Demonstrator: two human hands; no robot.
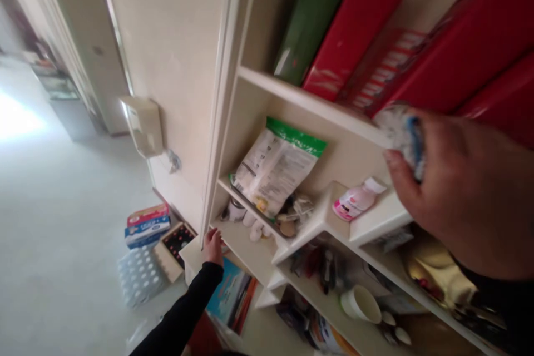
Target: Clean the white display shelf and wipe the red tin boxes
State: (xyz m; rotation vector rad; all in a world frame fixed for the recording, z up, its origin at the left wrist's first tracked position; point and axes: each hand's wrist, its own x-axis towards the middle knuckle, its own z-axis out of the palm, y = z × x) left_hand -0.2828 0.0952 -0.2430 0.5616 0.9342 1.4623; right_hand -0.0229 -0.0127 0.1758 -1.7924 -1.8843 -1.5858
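Observation:
My right hand (463, 189) is closed around a crumpled cloth (403, 133), whitish with a blue patch and smeared by motion. It is held at the front edge of the upper shelf board (308, 101), just below a row of red binders (354, 28). Lower down on the left, my left hand (213, 246) has its fingers bent at the edge of the white shelf unit (221, 183). Near it lies a white and green plastic bag (279, 161) on a shelf. A pink bottle with a white cap (359, 200) stands on the stepped shelf below my right hand.
A green binder (317, 16) stands beside the red ones. Lower shelves hold a pale cup (361, 304), a yellow item (438, 272) and books (229, 295). Boxes (147, 226) and an egg-tray-like pack (141, 276) lie on the floor. A beige wall box (144, 125) juts out.

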